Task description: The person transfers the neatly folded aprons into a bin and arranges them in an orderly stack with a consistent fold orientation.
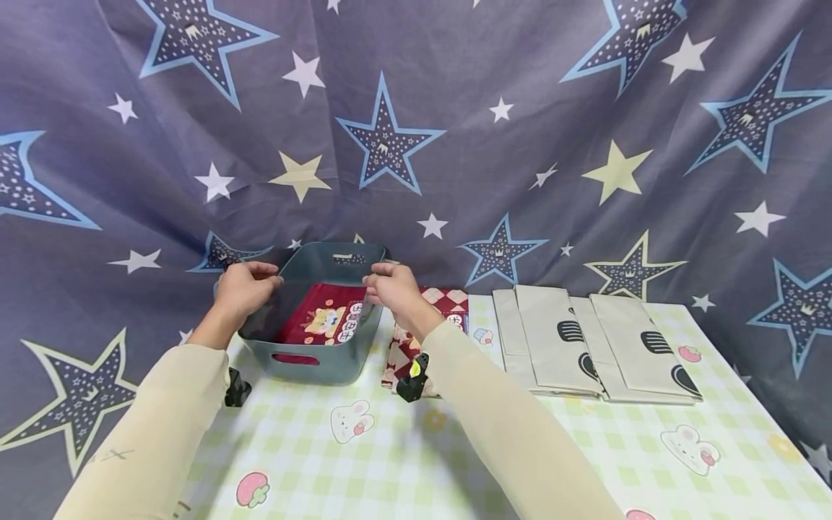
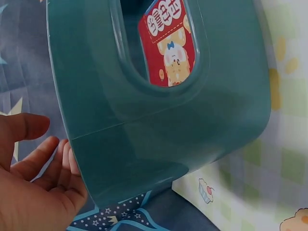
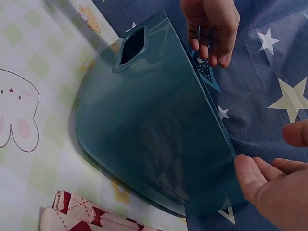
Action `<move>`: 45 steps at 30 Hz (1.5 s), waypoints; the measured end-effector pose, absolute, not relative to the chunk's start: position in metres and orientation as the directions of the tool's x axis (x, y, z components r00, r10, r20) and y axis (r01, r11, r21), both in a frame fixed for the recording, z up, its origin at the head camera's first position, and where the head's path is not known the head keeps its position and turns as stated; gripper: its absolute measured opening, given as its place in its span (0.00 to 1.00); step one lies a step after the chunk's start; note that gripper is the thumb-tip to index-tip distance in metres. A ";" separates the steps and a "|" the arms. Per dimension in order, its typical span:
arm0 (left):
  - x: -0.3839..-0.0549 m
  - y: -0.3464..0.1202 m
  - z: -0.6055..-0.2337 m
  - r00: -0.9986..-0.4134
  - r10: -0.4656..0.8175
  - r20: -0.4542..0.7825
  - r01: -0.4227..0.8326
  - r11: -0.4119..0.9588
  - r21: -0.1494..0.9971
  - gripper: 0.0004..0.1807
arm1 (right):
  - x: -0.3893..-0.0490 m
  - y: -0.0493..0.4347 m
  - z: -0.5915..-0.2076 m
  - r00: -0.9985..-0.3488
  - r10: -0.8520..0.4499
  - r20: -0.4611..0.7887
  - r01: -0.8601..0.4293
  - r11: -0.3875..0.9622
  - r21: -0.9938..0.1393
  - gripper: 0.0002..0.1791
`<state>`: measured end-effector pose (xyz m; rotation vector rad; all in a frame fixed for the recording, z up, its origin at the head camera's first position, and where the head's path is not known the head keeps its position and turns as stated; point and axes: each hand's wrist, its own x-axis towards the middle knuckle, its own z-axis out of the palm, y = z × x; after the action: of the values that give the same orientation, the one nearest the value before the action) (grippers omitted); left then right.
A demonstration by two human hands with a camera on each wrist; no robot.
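Note:
A dark teal plastic bin (image 1: 354,354) with handle slots stands at the back left of the table. In it lies a flat red folded piece (image 1: 305,310) with a cartoon animal and white lettering. My left hand (image 1: 243,295) is at the bin's left rim; in the left wrist view its fingertips (image 2: 53,144) are right at the edge, thumb apart. At the right rim is my right hand (image 1: 398,290), its fingertips against the edge in the right wrist view and its thumb (image 3: 297,134) raised away. Neither hand's fingers are curled round the bin.
A red-and-cream diamond-patterned folded piece (image 1: 455,300) lies right of the bin, partly behind my right forearm. Farther right are two cream folded pieces (image 1: 546,339) with black prints. A starry curtain (image 1: 494,166) hangs behind the checked tablecloth (image 1: 312,469).

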<state>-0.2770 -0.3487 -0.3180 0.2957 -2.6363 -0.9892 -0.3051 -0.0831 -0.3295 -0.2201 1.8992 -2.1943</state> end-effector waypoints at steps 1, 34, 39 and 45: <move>-0.277 -0.349 -0.318 -0.931 -0.295 0.216 -0.080 0.740 0.667 0.20 | -0.305 -0.083 -0.329 -0.962 -0.269 -0.037 0.075 -0.133 -0.988 0.25; -0.272 -0.321 -0.325 -0.952 -0.245 0.184 -0.023 0.656 0.755 0.17 | -0.313 -0.036 -0.347 -0.973 -0.216 0.084 -0.074 -0.056 -0.996 0.20; -0.273 -0.313 -0.329 -0.957 -0.235 0.170 -0.010 0.610 0.792 0.18 | -0.314 -0.024 -0.353 -0.976 -0.188 0.109 -0.106 -0.023 -0.994 0.20; -0.271 -0.302 -0.333 -0.957 -0.236 0.166 -0.001 0.579 0.815 0.18 | -0.315 -0.011 -0.364 -0.976 -0.143 0.164 -0.171 0.036 -0.985 0.20</move>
<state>-0.2711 -0.3020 -0.3333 0.1965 -2.5548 -1.3191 -0.3145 -0.0115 -0.3644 -0.3448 2.2759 -2.1680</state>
